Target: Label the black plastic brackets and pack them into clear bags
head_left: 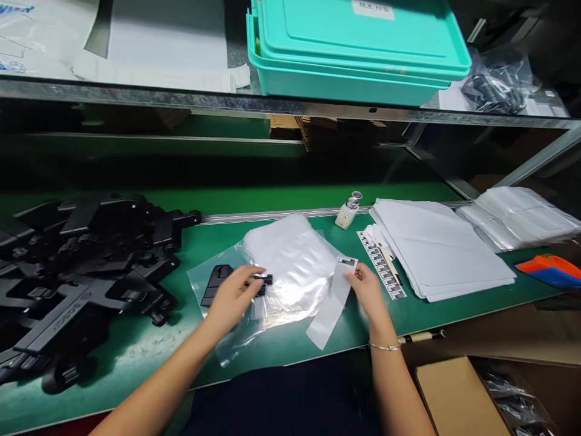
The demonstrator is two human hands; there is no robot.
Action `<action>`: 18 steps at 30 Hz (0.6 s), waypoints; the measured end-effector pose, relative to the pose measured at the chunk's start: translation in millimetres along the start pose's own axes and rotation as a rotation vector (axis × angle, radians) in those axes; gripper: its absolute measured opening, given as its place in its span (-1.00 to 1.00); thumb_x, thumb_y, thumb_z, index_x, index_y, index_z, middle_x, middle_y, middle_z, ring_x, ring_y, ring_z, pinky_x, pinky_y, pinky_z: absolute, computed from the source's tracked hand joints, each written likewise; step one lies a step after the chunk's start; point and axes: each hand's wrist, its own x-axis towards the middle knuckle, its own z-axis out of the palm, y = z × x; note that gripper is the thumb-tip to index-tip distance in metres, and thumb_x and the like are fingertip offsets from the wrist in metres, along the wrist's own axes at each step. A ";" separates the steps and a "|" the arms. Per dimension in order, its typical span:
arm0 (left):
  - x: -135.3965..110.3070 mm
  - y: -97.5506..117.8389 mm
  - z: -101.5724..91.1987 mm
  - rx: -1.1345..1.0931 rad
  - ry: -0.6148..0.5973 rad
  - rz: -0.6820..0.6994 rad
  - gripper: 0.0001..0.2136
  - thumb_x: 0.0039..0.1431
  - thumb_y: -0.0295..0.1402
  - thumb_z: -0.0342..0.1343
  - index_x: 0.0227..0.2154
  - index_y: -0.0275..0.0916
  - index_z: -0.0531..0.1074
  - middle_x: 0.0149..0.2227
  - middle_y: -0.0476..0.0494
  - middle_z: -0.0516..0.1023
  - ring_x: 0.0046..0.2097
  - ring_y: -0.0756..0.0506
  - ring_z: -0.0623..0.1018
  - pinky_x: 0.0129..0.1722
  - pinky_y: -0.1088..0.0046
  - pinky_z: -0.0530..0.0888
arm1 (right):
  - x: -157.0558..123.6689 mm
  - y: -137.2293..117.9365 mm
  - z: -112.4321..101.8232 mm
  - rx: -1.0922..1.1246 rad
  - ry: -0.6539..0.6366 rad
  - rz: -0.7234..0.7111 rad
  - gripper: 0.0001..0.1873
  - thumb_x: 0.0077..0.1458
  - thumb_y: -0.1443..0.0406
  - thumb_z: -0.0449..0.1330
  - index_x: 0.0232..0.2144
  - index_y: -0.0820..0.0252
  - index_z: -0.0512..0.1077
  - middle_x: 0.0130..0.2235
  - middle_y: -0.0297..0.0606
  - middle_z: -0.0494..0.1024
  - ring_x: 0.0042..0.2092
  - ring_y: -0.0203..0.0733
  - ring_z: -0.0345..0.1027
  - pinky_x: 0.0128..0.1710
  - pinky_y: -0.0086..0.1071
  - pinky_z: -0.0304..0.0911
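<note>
My left hand (235, 298) is closed over a black plastic part (216, 282), its fingers covering the part's middle. That part lies at the left of a stack of clear plastic bags (295, 257); whether it is inside a bag I cannot tell. Between thumb and fingers, my right hand (365, 288) pinches the top of a white label strip (330, 303) with a small black-and-white label at its upper end. The strip hangs over the right edge of the bags. Just right of this hand lies a sheet of printed labels (381, 266).
Black plastic assemblies (91, 266) are heaped at the left. A small pump bottle (348, 212) stands behind the bags. White sheets (440, 248), more clear bags (521, 215) and an orange-and-blue tray (551, 269) lie rightward. A shelf above bears a turquoise box (336, 82); a cardboard box (460, 396) sits below.
</note>
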 end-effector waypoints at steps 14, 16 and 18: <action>6.2 58.6 87.9 -0.854 -0.622 -0.359 -0.58 -0.15 -0.14 0.40 -0.32 -0.31 0.42 -0.62 0.01 0.50 -0.59 0.02 0.54 -0.58 0.62 0.42 | -71.4 -25.1 4.8 0.711 -0.328 0.050 -0.78 -0.08 0.15 0.27 -0.55 0.15 0.37 -0.57 -0.42 0.26 -0.50 -0.31 0.07 -0.47 -0.40 0.01; 4.7 61.3 92.1 -0.887 -0.704 -0.414 -0.56 -0.20 -0.17 0.42 -0.31 -0.33 0.44 -0.60 0.02 0.50 -0.62 0.05 0.50 -0.59 0.63 0.41 | -71.1 -22.4 3.5 0.792 -0.438 0.131 -0.73 -0.11 0.14 0.28 -0.60 0.16 0.32 -0.61 -0.44 0.20 -0.54 -0.34 0.00 -0.50 -0.41 -0.06; 4.1 62.4 97.0 -0.877 -0.708 -0.430 -0.59 -0.21 -0.19 0.43 -0.37 -0.32 0.42 -0.61 0.04 0.48 -0.63 0.06 0.50 -0.61 0.64 0.40 | -72.6 -21.8 3.9 0.774 -0.478 0.136 -0.71 -0.10 0.12 0.27 -0.60 0.16 0.30 -0.60 -0.43 0.21 -0.54 -0.33 0.01 -0.51 -0.41 -0.05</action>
